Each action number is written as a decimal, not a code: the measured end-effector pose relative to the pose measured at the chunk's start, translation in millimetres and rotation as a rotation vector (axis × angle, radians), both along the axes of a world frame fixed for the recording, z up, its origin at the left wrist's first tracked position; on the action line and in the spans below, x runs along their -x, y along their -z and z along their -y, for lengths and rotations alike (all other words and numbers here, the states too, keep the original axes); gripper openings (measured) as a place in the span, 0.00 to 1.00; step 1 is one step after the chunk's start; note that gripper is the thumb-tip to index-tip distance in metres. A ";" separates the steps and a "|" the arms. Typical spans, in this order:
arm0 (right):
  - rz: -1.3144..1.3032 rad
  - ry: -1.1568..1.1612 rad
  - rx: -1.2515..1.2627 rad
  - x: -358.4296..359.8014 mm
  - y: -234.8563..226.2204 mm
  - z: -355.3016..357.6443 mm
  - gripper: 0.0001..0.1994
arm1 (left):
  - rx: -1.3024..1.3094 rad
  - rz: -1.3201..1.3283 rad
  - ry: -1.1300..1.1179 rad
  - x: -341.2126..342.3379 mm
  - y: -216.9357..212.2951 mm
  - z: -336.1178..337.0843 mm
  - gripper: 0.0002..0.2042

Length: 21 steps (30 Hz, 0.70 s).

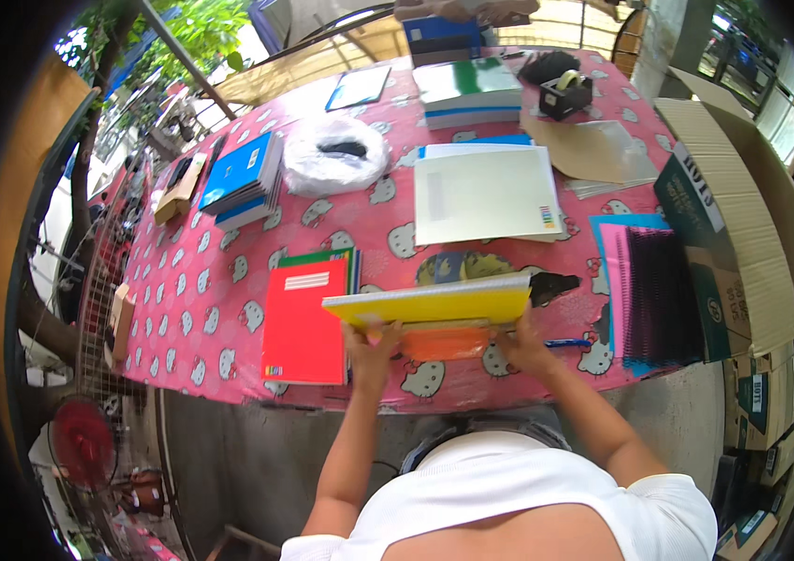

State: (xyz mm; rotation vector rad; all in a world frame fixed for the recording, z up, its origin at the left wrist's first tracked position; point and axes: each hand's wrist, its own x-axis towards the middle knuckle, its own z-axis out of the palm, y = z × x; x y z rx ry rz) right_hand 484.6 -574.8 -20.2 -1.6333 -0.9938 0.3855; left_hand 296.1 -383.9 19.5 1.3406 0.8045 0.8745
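Bright yellow notebook (430, 306), pale along its upper edge, tilts between left hand (371, 350) and right hand (519, 344), pinching its ends.

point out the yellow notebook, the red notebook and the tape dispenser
Yellow notebook (434, 307), head view: its yellow cover
Red notebook (306, 327), head view: middle of front cover
Tape dispenser (566, 100), head view: its black body

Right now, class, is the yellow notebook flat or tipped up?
Tipped up: the yellow notebook shows its cover below a pale edge, held between left hand and right hand.
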 end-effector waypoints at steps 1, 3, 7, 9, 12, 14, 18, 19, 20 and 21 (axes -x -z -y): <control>0.080 0.018 -0.020 6.9 4.4 1.7 0.30 | 0.065 -0.027 0.029 -2.2 -5.0 -2.2 0.33; 0.258 0.000 -0.027 1.3 10.9 14.0 0.26 | -0.198 0.073 -0.084 -17.8 -51.3 23.4 0.40; 0.548 -0.018 0.047 -89.1 -31.3 27.2 0.19 | -1.275 -0.338 -0.185 -43.6 -85.8 68.9 0.42; 0.646 0.607 0.481 -168.4 -30.0 49.0 0.14 | -1.396 -0.655 0.042 -59.0 -90.9 88.3 0.40; 0.591 0.794 0.907 -231.8 1.7 76.3 0.15 | -1.246 -0.663 0.269 -90.2 -100.6 92.6 0.32; 0.556 0.696 0.754 -238.9 10.7 72.2 0.13 | -1.154 -0.519 0.228 -95.7 -100.5 87.4 0.25; 0.343 0.136 0.147 -130.9 -83.2 59.7 0.13 | -1.144 -0.368 0.167 -91.1 -102.0 78.5 0.12; 0.248 0.058 0.076 -92.6 -113.9 55.1 0.15 | -1.129 -0.354 0.159 -92.4 -105.2 76.9 0.10; 0.155 0.000 0.010 -64.9 -133.6 53.0 0.17 | -1.116 -0.326 0.166 -94.8 -106.5 77.0 0.08; 0.133 0.005 -0.049 -53.2 -137.9 50.7 0.17 | -1.116 -0.308 0.179 -96.4 -108.7 77.7 0.08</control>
